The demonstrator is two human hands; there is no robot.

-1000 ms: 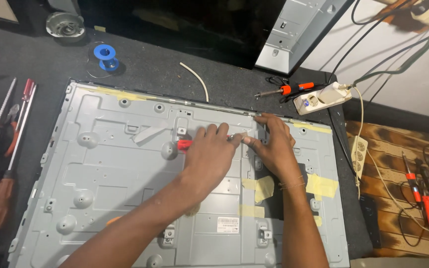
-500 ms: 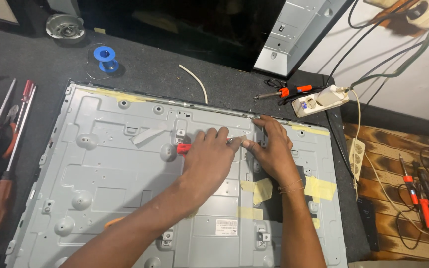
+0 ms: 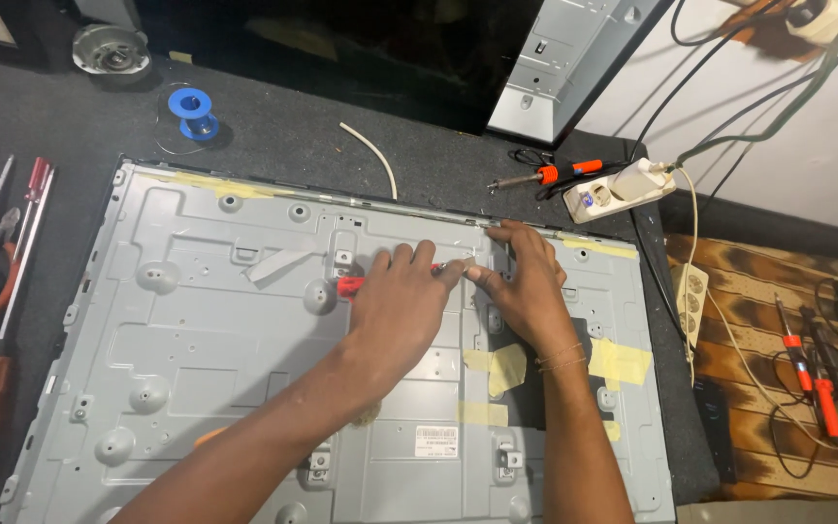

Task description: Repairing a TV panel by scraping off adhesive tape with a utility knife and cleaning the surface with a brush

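A large grey metal back panel (image 3: 196, 330) of a flat screen lies flat on a dark cloth-covered table. My left hand (image 3: 398, 306) rests on its upper middle, closed around a red-handled tool (image 3: 349, 285) whose tip points right. My right hand (image 3: 524, 283) presses on the panel beside it, fingertips meeting the tool's tip near the top edge. Yellow tape strips (image 3: 621, 361) cover a dark cut-out just right of my right wrist. What the fingertips pinch is too small to tell.
A blue solder spool (image 3: 192, 103) and white cable piece (image 3: 370, 155) lie behind the panel. An orange soldering iron (image 3: 547, 176) and white power strip (image 3: 619, 191) sit at back right. Screwdrivers and pliers (image 3: 2, 252) lie left; more orange tools (image 3: 807, 369) lie on the patterned surface right.
Both hands stay at the same spot on the panel, with only small shifts of the fingers. The view has drifted slightly.
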